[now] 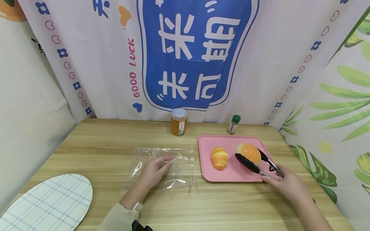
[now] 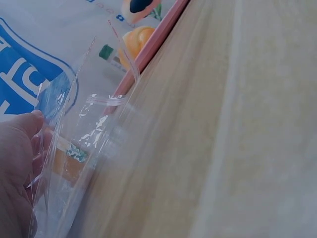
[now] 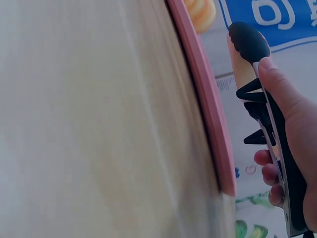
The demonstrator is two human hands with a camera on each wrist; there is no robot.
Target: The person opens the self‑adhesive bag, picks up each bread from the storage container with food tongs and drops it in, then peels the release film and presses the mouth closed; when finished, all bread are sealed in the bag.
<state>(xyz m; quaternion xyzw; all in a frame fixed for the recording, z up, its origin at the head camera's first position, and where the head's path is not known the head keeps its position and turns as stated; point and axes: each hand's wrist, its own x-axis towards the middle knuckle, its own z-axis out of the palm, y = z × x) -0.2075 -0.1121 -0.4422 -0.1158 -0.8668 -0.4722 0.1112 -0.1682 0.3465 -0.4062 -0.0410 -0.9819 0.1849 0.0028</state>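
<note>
My left hand (image 1: 153,171) pinches a clear plastic bag (image 1: 182,171) by its edge, above the table. In the left wrist view the thumb lies against the bag's film (image 2: 94,129), and a zip-like strip crosses it. With my right hand (image 1: 292,186) I grip metal tongs with black heads (image 1: 248,163). A round orange bun (image 1: 251,152) with a pale side sits between those heads, and it looks raised above the pink tray (image 1: 228,175). Striped yellow-orange bread (image 1: 219,158) lies on the tray's left half. In the right wrist view, the tongs partly hide the bun (image 3: 241,67).
Behind the bag stands a jar of amber contents (image 1: 177,126) with a pale lid. A small green-capped shaker (image 1: 234,124) stands behind the tray. An oval checked mat (image 1: 55,202) lies at the front left. Printed cloth (image 1: 115,80) hangs along the table's back edge.
</note>
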